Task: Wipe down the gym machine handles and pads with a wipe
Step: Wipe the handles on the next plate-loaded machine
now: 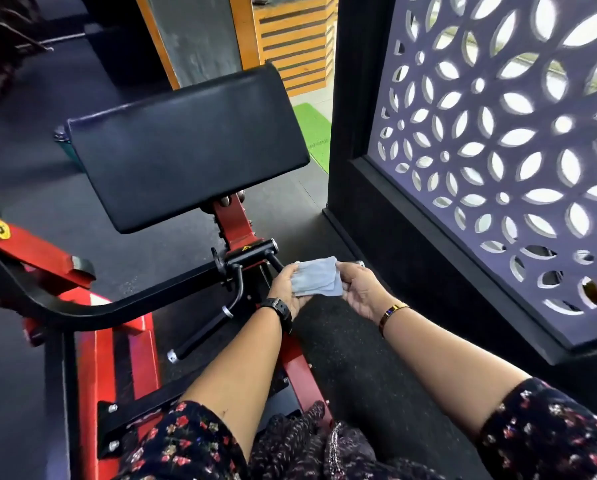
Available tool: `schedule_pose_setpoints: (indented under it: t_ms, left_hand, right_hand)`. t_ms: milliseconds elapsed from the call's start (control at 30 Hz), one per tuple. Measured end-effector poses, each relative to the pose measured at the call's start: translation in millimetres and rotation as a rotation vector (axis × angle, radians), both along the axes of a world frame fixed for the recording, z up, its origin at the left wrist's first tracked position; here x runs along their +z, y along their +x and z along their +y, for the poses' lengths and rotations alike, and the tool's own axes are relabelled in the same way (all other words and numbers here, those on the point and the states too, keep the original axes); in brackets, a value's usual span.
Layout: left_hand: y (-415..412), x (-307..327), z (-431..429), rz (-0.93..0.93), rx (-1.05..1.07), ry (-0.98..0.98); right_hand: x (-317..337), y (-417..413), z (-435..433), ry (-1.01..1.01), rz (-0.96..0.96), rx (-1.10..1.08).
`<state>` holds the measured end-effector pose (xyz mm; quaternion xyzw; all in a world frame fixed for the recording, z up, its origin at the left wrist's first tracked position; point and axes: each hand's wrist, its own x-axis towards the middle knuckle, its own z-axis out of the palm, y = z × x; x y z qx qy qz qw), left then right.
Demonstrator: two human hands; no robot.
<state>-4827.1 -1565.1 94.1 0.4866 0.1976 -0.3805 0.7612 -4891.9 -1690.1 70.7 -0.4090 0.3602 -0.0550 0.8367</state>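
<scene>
A folded pale grey wipe [316, 280] is held between both hands in front of the red and black gym machine. My left hand [287, 289] grips its left edge, and my right hand [359, 292] pinches its right edge. Just behind the wipe a short black handle [275, 261] runs out from the machine's black crossbar [252, 255]; its far end is hidden by the wipe. A second black handle [203, 332] with silver caps angles down to the left. The large black arm pad [186, 147] tilts above the handles.
A dark-framed screen with leaf-shaped cut-outs [497, 150] stands close on the right. The machine's red frame [117, 348] and curved black lever [82, 306] fill the lower left. Dark rubber flooring [359, 358] lies below my arms; a green mat [314, 133] lies beyond.
</scene>
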Motion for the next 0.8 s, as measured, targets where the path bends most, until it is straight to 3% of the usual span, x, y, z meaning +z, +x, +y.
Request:
schedule_pose_setpoints:
  t_ms: [600,700,800]
  left_hand:
    - [80,-46,-23,0.083,-0.158,0.059]
    - [81,-47,-36,-0.014,-0.248,0.146]
    - [90,-56,-43,-0.225,-0.324,0.25]
  right_hand:
    - [-20,58,-10,-0.099,-0.009,0.124]
    - [-31,65,-15,-0.126,0.014,0.066]
    - [-38,68,-31,-0.135,0.066,0.011]
